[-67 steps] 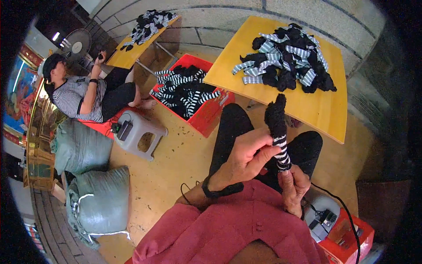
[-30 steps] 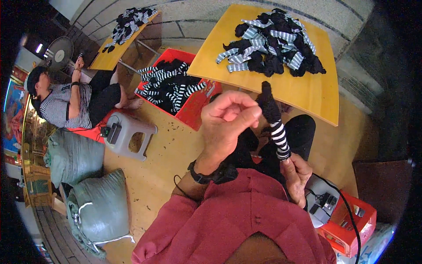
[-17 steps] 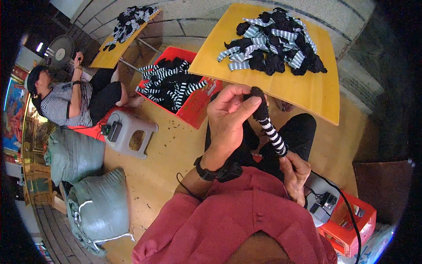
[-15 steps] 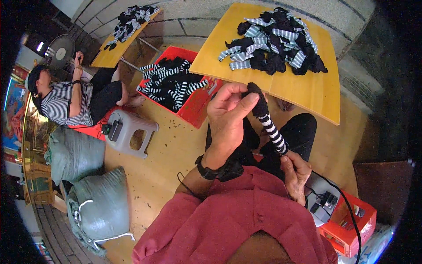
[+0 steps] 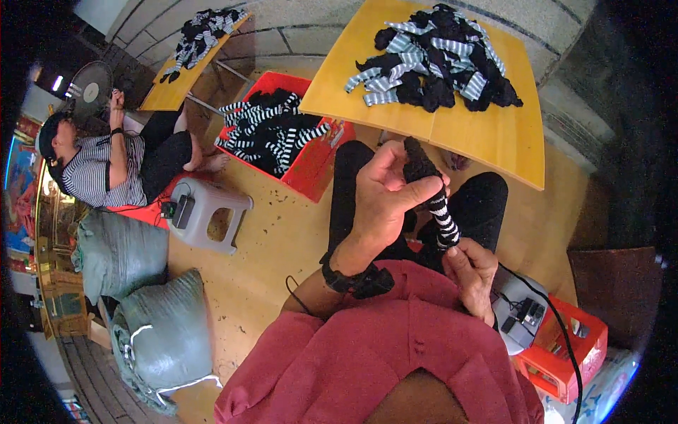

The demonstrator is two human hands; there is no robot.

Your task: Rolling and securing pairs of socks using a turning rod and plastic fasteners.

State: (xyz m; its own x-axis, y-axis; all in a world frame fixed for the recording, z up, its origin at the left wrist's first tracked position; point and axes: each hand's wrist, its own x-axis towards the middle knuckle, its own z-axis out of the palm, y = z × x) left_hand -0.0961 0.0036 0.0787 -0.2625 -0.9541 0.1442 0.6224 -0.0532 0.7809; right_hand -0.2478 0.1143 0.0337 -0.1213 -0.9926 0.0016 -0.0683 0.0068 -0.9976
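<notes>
Between my hands, above my lap, is a slim black-and-white striped knitted tube (image 5: 443,215) with a bunched black end; I cannot tell whether it is a sock or a glove. My left hand (image 5: 393,189) pinches the black upper part between thumb and fingers. Lower down, my right hand (image 5: 471,267) grips the striped end, its fingers curled closed. The piece slants from upper left to lower right and looks slightly crumpled. Whether anything is inside it is hidden.
A yellow table (image 5: 487,152) ahead bears a heap of striped knits (image 5: 431,60). Left of it stands a red crate (image 5: 307,169) of similar pieces. A seated person (image 5: 106,155), a grey stool (image 5: 212,205) and stuffed sacks (image 5: 166,332) are at left; a red stool (image 5: 572,346) and cable are at right.
My left hand has moved down and right along the knit, closer to my right hand. The striped stretch between them is shorter and more crumpled. My right hand has barely moved.
</notes>
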